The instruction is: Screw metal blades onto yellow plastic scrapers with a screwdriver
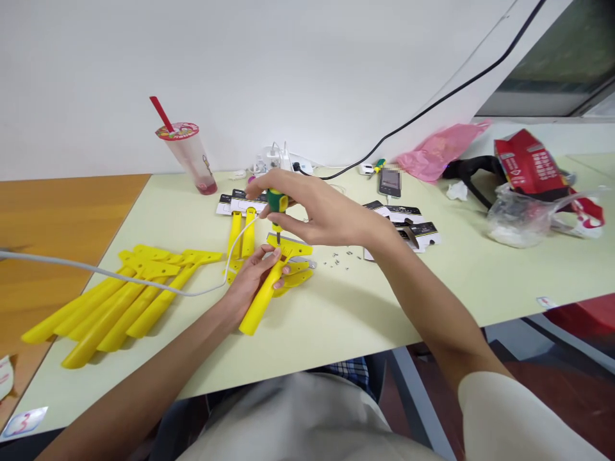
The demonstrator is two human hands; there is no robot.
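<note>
Over the pale table (346, 326) | right fingers (292, 226) pinching green screwdriver (277, 200) | left fingers (270, 258) clasping yellow handle (263, 301)

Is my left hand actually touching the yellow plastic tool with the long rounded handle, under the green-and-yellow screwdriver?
Touching. The head view shows the left hand wrapped around the yellow plastic tool, fingertips showing beyond its handle.

On the table (346, 333), around your left hand (252, 275), the piled handles (111, 319) lie at nine o'clock, the cup (189, 160) at eleven, phone (389, 183) at two, screws (349, 253) at three.
</note>
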